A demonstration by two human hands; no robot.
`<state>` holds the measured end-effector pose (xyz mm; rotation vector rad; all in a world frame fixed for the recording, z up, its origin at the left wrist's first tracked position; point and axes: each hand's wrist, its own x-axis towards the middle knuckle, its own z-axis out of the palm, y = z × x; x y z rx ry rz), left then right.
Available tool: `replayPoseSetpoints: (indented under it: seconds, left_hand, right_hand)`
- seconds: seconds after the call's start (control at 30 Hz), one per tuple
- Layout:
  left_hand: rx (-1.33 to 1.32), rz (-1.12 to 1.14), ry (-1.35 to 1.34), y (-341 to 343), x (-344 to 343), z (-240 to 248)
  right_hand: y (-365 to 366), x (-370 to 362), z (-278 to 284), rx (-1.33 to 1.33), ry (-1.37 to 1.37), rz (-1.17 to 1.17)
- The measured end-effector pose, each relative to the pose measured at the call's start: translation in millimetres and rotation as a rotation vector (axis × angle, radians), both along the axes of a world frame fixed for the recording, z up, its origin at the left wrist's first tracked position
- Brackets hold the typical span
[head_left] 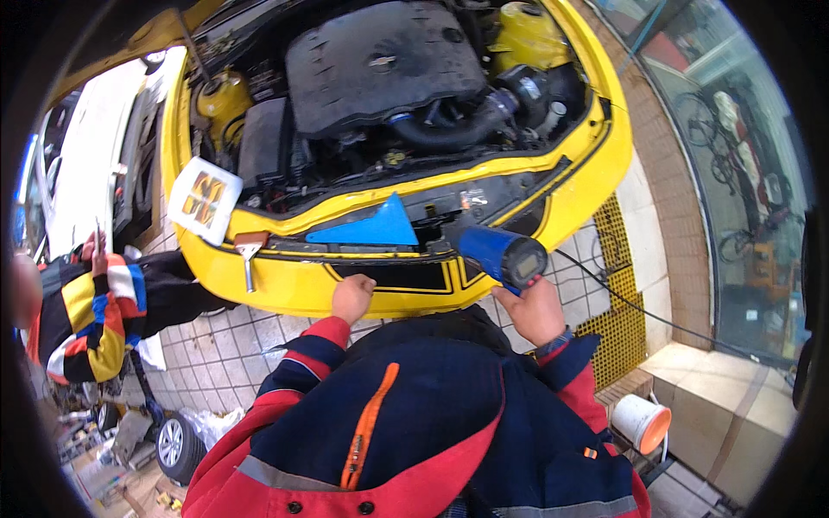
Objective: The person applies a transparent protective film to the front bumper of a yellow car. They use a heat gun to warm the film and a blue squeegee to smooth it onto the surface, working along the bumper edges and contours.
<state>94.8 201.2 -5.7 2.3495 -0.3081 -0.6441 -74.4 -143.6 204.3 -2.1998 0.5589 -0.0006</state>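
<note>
My right hand (535, 312) grips a blue heat gun (505, 256), a small display on its rear end facing me. Its nozzle end lies over the front edge of the yellow car's engine bay. My left hand (352, 299) is closed at the left end of a black film panel (406, 276) on the yellow bumper (302, 292); whether the fingers pinch anything is hidden. Between the hands, a blue triangular squeegee (371, 226) lies on the front panel. Left of it rests a scraper (249, 257) with a brown head and metal handle.
A white container (205, 200) sits on the car's left front corner. The engine cover (380, 65) is exposed. A black cord (639, 306) runs off right. At left stands another person (104, 311); a wheel (180, 446) lies below. A white bucket (641, 423) stands lower right.
</note>
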Motion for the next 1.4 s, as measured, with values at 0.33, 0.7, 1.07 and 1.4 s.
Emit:
replayPoseSetpoints:
  seconds: [0.33, 0.7, 1.07, 1.4]
  left_hand:
    - [0.054, -0.308, -0.665, -23.2, -17.7, 31.3]
    - [0.195, -0.422, -0.581, -29.1, 0.9, 15.7]
    - [0.068, -0.104, -0.579, 27.0, -25.6, 34.9]
    - [0.042, -0.095, -0.498, 42.1, -63.8, 24.7]
  right_hand:
    - [5.5, -0.3, 4.5, 0.131, 0.046, 0.06]
    - [5.2, 7.9, -20.8, 0.201, 0.022, 0.093]
    - [41.5, 58.2, -71.2, 0.273, 0.035, 0.273]
    - [59.9, 80.1, -66.0, 0.104, 0.125, 0.351]
